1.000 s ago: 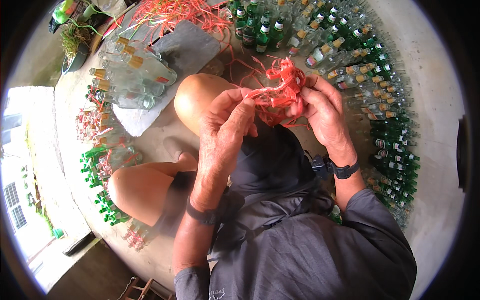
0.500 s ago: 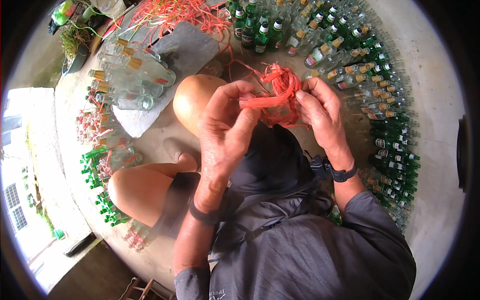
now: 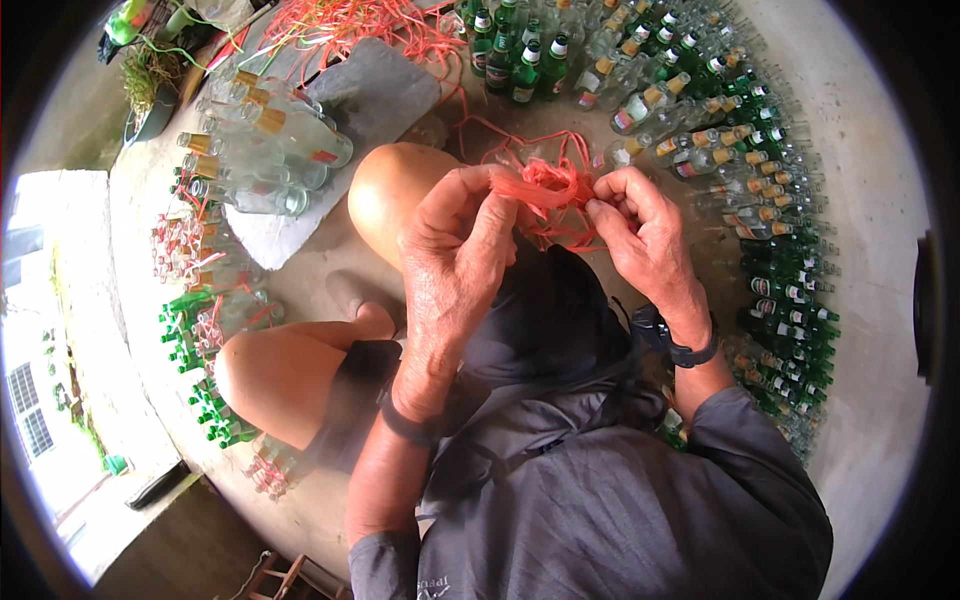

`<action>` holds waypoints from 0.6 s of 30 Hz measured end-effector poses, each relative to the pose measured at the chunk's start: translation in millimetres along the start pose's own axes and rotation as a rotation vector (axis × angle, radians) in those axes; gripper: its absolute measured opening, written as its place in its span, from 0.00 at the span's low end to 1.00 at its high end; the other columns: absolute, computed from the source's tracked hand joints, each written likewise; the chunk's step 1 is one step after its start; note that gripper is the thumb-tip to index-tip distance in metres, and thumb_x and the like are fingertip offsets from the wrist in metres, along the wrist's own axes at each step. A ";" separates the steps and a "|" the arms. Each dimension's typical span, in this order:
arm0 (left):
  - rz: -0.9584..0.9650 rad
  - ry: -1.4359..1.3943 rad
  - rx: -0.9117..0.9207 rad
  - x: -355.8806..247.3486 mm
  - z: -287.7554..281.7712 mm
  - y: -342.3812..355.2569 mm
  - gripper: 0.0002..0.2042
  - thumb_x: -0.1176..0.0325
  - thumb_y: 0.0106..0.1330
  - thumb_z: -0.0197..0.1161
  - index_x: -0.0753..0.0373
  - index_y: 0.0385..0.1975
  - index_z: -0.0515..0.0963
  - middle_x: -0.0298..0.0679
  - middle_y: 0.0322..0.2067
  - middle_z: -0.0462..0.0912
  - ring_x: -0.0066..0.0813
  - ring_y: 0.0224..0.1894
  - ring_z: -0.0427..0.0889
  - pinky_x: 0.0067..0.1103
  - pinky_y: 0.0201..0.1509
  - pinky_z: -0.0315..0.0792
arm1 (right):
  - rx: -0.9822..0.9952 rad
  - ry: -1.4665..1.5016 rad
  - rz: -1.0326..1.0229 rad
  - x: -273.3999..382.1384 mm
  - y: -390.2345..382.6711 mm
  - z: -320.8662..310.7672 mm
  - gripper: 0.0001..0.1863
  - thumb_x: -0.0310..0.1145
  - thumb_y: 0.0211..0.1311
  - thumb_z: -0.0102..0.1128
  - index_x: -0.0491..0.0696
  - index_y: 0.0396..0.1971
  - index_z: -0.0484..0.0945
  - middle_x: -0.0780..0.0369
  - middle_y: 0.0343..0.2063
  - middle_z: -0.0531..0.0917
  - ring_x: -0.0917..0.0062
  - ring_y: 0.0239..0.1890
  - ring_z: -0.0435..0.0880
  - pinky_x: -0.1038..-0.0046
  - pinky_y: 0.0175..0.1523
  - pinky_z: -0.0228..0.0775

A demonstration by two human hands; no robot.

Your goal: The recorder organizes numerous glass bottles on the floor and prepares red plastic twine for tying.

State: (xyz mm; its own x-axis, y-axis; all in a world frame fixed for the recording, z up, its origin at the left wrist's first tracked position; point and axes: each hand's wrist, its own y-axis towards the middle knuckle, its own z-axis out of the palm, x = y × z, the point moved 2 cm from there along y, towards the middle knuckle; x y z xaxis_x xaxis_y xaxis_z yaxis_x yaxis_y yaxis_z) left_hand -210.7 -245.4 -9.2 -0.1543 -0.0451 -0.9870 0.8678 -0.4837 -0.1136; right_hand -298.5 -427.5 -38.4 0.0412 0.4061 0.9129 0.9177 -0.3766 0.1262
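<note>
A tangled bundle of red plastic twine (image 3: 555,190) is held up between my two hands, over my lap. My left hand (image 3: 455,225) pinches the flattened strands at the bundle's left end between thumb and fingers. On the other side, my right hand (image 3: 640,225) has thumb and fingertips closed on the bundle's right edge. Loose strands hang below it, and a thin length trails up and away toward the larger heap of red twine (image 3: 350,25) on the floor at the far side.
Clear glass bottles (image 3: 265,150) lie stacked on a grey stone slab (image 3: 385,85) at left. Green bottles (image 3: 525,70) and many clear ones stand in a curve along the right wall. Twine-tied bottles (image 3: 185,255) line the left side. A potted plant (image 3: 150,95) sits far left.
The bundle has been turned and pulled lower and flatter between my fingers. My right hand has shifted slightly down, and the trailing loop behind the bundle now shows more.
</note>
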 end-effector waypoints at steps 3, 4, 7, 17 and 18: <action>0.011 -0.040 0.054 2.5 3.0 3.6 0.11 0.74 0.72 0.57 0.69 0.51 0.75 0.36 0.32 0.84 0.11 0.25 0.73 0.12 0.27 0.69 | 0.060 -0.020 0.069 -0.4 -2.2 -4.5 0.04 0.19 0.61 0.59 0.41 0.35 0.75 0.66 0.23 0.78 0.89 0.24 0.74 0.81 0.28 0.68; 0.040 -0.076 0.098 3.0 5.1 3.7 0.13 0.75 0.72 0.57 0.70 0.53 0.74 0.36 0.32 0.84 0.11 0.25 0.74 0.12 0.27 0.70 | 0.064 -0.015 0.043 0.4 -2.2 -5.1 0.04 0.19 0.61 0.59 0.41 0.35 0.75 0.66 0.23 0.78 0.89 0.24 0.74 0.81 0.28 0.68; -0.028 -0.088 0.187 8.1 12.3 1.6 0.16 0.76 0.71 0.56 0.69 0.57 0.72 0.37 0.33 0.85 0.12 0.27 0.76 0.13 0.28 0.71 | 0.090 0.085 0.107 0.0 -2.1 -4.4 0.04 0.19 0.60 0.58 0.41 0.34 0.75 0.66 0.23 0.78 0.90 0.23 0.73 0.81 0.27 0.67; -0.098 -0.072 0.119 12.6 8.0 7.3 0.09 0.70 0.72 0.59 0.70 0.41 0.81 0.36 0.28 0.84 0.15 0.23 0.76 0.12 0.27 0.71 | 0.155 -0.016 0.037 8.0 -3.3 -10.3 0.04 0.19 0.59 0.59 0.41 0.34 0.76 0.67 0.23 0.77 0.90 0.22 0.71 0.82 0.27 0.64; -0.072 -0.066 0.084 10.6 5.6 6.5 0.09 0.69 0.72 0.59 0.70 0.41 0.81 0.36 0.30 0.84 0.15 0.24 0.77 0.13 0.28 0.71 | 0.171 -0.048 0.016 7.9 -3.5 -13.1 0.04 0.20 0.60 0.60 0.42 0.34 0.76 0.68 0.23 0.77 0.90 0.22 0.70 0.82 0.27 0.63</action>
State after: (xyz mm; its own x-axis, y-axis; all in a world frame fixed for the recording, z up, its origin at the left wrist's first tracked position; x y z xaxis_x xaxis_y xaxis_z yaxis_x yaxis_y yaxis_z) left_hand -209.3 -254.0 -19.8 -0.2474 -0.0636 -0.9668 0.8112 -0.5593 -0.1708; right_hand -306.5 -433.9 -26.6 0.0714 0.4422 0.8941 0.9705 -0.2378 0.0401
